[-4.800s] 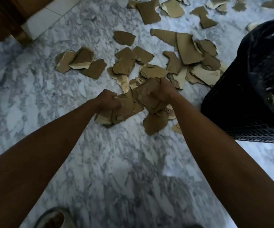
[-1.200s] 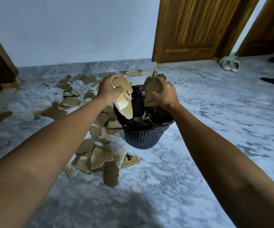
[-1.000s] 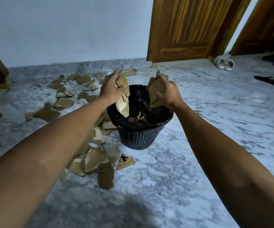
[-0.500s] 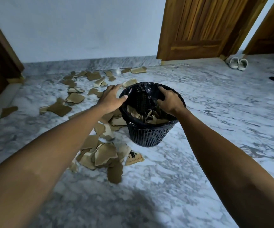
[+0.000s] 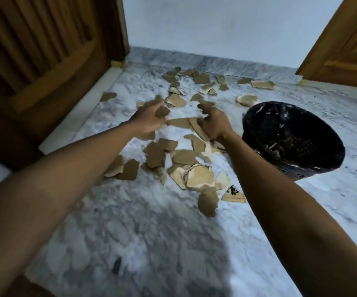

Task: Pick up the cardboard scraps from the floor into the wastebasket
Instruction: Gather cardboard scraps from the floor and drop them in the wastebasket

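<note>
Head view. Both arms reach forward over a marble floor (image 5: 151,243) strewn with torn cardboard scraps (image 5: 199,179). The left hand (image 5: 149,121) and right hand (image 5: 213,123) hang side by side above the scraps, fingers loosely spread and holding nothing (slight motion blur). A black wastebasket (image 5: 289,166), lined with a dark bag and holding a few scraps, stands just right of the right forearm. Wooden doors flank the scene, one at left (image 5: 44,61), one at far right (image 5: 349,50); a pale wall (image 5: 216,24) closes the back.
</note>
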